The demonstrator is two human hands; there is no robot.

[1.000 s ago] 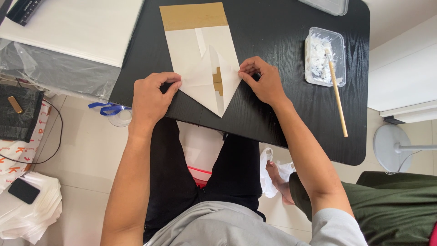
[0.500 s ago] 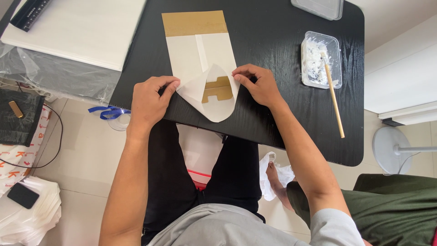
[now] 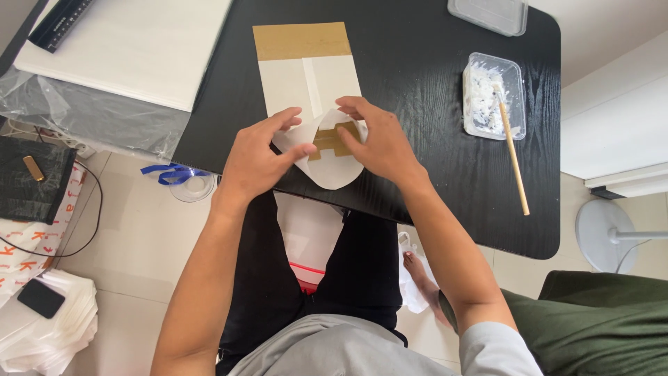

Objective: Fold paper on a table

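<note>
A white paper bag (image 3: 309, 80) with a brown band at its far end lies flat on the black table (image 3: 417, 69). Its near end is spread open into a rounded flap with a brown patch (image 3: 332, 141) showing inside. My left hand (image 3: 256, 159) pinches the left side of that flap. My right hand (image 3: 379, 141) presses the right side, fingers curled over the fold. Both hands hold the paper down near the table's front edge.
A plastic tray with white paste (image 3: 492, 95) and a wooden stick (image 3: 513, 150) sit at the right. A clear lid (image 3: 490, 14) lies at the far right. A white sheet stack (image 3: 132, 49) lies left. Floor items: tape roll (image 3: 182, 179), bags, phone (image 3: 40, 298).
Both hands have moved inward over the bag's near end. The pointed flap has been spread open into a rounded shape, and the brown patch inside has widened.
</note>
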